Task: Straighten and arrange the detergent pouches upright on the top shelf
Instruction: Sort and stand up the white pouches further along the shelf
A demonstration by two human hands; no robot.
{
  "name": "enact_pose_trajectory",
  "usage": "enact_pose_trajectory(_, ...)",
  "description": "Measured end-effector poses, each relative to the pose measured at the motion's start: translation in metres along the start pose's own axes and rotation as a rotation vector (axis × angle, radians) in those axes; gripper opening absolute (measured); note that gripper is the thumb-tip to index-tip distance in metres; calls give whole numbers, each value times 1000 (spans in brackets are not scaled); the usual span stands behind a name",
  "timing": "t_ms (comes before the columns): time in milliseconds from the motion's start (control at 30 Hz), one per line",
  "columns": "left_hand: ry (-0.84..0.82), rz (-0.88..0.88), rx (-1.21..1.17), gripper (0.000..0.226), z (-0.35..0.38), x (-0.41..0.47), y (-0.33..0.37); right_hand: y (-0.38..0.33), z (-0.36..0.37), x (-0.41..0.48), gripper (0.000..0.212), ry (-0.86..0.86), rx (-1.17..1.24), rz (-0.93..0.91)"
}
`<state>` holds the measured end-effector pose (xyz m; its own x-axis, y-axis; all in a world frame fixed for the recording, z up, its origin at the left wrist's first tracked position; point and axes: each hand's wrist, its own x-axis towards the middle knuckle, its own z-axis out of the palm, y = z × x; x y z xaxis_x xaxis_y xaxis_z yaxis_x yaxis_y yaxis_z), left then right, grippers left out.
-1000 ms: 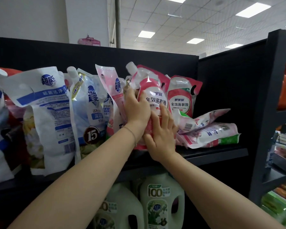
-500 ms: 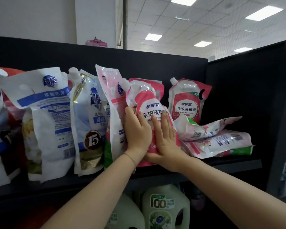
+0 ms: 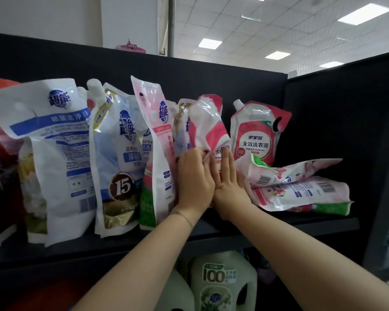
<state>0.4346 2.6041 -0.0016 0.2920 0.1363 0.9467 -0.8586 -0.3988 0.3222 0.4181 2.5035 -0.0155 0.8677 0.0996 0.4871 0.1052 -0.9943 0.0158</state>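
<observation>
squaring up the crumpled pink pouch (image 3: pixel 208 129) in the middle of the top shelf (image 3: pixel 279 223)

wedged between the tall pink pouch (image 3: pixel 157 142) on its left and the upright red-label pouch (image 3: pixel 255 135) on its right, top slumped and twisted. right hand (image 3: pixel 228 180) flat on its front, fingers straight, gripping nothing; left hand (image 3: pixel 194 178) pressed to its left side, fingers bent, impossible to tell whether hooked round the edge. probably best to push low and evenly, seat the base flat, then lift the sagging top; soft by the look of it, likely to buckle. fallen pouches (image 3: pixel 301 194) lying just beside, to the right, not yet stood up.
</observation>
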Motion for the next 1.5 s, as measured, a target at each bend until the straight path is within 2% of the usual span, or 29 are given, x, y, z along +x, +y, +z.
enact_pose_trajectory(67,-65,33,15,10,4,-5,-2,0,2,3,101,-51,-35,56)
enact_pose_trajectory(167,-68,11,43,16,7,-6,-5,0,3,3,100,-74,-30,64)
enact_pose_trajectory(300,-62,28,120,20,6,-8,-3,2,5,-4,94,-25,-9,45)
enact_pose_trajectory(433,-48,29,128,13,4,-9,-2,2,3,-11,91,5,129,25)
enact_pose_trajectory(867,33,74,182,22,5,-13,-6,0,-1,-17,97,189,284,-37)
enact_pose_trajectory(933,54,119,210,20,3,-13,-5,-1,-3,-18,91,201,271,-62)
enact_pose_trajectory(1067,47,248,258,31,0,-13,3,-3,-7,-18,64,309,188,-187)
enact_pose_trajectory(1233,-5,343,368,13,-1,-14,5,-1,-3,-19,55,559,245,-239)
enact_pose_trajectory(1300,-38,399,386,12,-1,-15,8,3,0,-17,46,512,117,-245)
enact_pose_trajectory(1367,-69,419,385,13,-1,-17,12,7,3,-15,52,361,53,-193)
enact_pose_trajectory(1500,-170,485,408,17,7,-16,21,33,-7,-34,54,280,129,-232)
